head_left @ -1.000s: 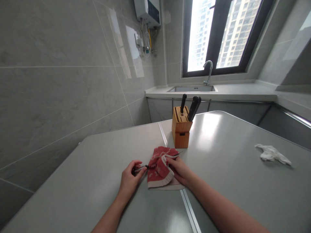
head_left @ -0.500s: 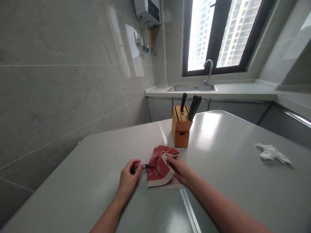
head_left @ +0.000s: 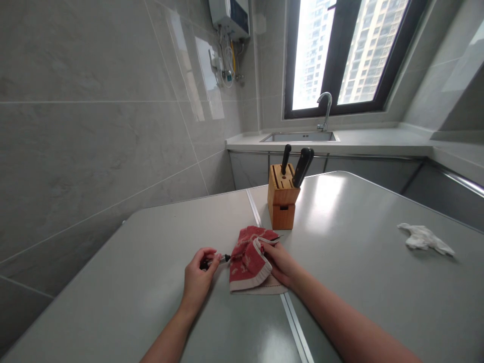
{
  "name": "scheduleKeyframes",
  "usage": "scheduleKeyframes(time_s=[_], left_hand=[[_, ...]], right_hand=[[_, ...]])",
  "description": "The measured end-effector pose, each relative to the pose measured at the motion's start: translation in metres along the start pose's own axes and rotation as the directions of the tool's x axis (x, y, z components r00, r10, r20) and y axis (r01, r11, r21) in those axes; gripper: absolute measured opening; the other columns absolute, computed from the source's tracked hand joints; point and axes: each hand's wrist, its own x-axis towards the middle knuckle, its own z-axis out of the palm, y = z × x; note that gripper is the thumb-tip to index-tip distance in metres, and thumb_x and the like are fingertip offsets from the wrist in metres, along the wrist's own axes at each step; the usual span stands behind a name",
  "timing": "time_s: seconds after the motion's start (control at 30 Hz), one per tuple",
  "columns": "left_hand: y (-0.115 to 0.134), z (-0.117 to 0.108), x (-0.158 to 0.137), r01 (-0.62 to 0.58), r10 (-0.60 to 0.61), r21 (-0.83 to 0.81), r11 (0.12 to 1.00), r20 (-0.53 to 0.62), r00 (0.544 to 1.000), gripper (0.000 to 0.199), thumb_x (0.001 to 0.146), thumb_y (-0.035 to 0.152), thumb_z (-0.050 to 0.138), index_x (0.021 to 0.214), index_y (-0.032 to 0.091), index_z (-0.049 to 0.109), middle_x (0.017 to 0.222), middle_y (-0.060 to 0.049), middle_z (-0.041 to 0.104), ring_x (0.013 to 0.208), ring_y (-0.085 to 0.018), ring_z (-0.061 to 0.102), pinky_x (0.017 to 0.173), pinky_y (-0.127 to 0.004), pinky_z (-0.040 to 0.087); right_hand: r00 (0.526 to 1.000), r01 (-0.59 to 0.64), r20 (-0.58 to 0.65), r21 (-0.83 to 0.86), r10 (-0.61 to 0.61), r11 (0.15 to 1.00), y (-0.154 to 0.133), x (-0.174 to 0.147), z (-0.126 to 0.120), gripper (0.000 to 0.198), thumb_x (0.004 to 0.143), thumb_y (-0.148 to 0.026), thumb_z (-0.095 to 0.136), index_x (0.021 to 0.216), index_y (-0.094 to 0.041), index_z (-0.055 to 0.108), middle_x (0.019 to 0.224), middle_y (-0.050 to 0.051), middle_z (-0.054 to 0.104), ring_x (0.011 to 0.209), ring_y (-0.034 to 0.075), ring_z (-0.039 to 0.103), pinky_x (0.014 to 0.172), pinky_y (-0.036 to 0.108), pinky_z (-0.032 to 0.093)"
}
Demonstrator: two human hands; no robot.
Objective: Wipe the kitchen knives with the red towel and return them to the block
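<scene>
My left hand (head_left: pixel 199 272) is closed around the dark handle of a knife (head_left: pixel 226 258), left of centre on the table. A red towel (head_left: pixel 249 264) with pale edges is wrapped over most of the blade, so its shape is hidden. A thin tip pokes out past the towel's right side. My right hand (head_left: pixel 282 262) grips the folded towel from the right, with the fingers partly tucked behind the cloth. Just beyond the towel stands a wooden knife block (head_left: pixel 283 201), holding black-handled knives (head_left: pixel 303 167).
A crumpled white cloth or tissue (head_left: pixel 425 239) lies on the grey table (head_left: pixel 359 292) at the right. A metal seam (head_left: pixel 297 327) runs across the tabletop. Behind are a counter with a sink (head_left: pixel 300 137) and a faucet (head_left: pixel 325 108), under a window. A tiled wall borders the left.
My left hand has shifted very slightly left with the knife handle. The towel and my right hand look almost unmoved.
</scene>
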Motion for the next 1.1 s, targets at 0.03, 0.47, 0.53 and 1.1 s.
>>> scheduleKeyframes(time_s=[0.03, 0.47, 0.53, 1.1], left_hand=[[-0.0005, 0.0001, 0.0001, -0.001, 0.001, 0.001, 1.000, 0.000, 1.000, 0.027, 0.076, 0.042, 0.060, 0.086, 0.017, 0.060, 0.075, -0.003, 0.066, 0.071, -0.017, 0.063, 0.067, -0.027, 0.050], [-0.0017, 0.0002, 0.0004, 0.000, 0.000, -0.012, 1.000, -0.053, 0.999, 0.026, 0.075, 0.041, 0.062, 0.083, 0.016, 0.060, 0.074, -0.003, 0.065, 0.068, -0.016, 0.061, 0.063, -0.025, 0.050], [-0.0024, 0.0001, 0.0005, -0.002, 0.001, -0.020, 1.000, -0.049, 0.999, 0.026, 0.075, 0.041, 0.062, 0.083, 0.016, 0.060, 0.074, -0.003, 0.065, 0.069, -0.017, 0.061, 0.063, -0.026, 0.050], [-0.0021, 0.0002, 0.0020, 0.014, -0.015, -0.035, 0.999, -0.022, 1.000, 0.030, 0.073, 0.044, 0.062, 0.081, 0.016, 0.061, 0.073, -0.003, 0.065, 0.067, -0.017, 0.061, 0.064, -0.026, 0.050]], right_hand=[[1.000, 0.003, 0.001, -0.002, -0.003, 1.000, -0.0001, -0.0001, 0.0002, 0.029, 0.067, -0.028, 0.074, 0.093, -0.015, 0.066, 0.094, 0.007, 0.071, 0.089, 0.020, 0.065, 0.089, 0.036, 0.045], [1.000, 0.009, -0.004, 0.006, -0.009, 1.000, -0.0018, -0.0018, 0.0019, 0.027, 0.069, -0.026, 0.072, 0.093, -0.015, 0.066, 0.092, 0.007, 0.071, 0.089, 0.019, 0.065, 0.090, 0.035, 0.045], [1.000, 0.008, -0.003, 0.001, -0.008, 1.000, -0.0020, -0.0018, 0.0021, 0.028, 0.069, -0.027, 0.072, 0.093, -0.015, 0.066, 0.092, 0.007, 0.071, 0.089, 0.020, 0.065, 0.089, 0.035, 0.045], [1.000, 0.012, -0.010, -0.013, -0.012, 1.000, -0.0016, -0.0010, 0.0025, 0.028, 0.067, -0.030, 0.073, 0.090, -0.015, 0.066, 0.088, 0.006, 0.071, 0.087, 0.020, 0.065, 0.086, 0.035, 0.046]])
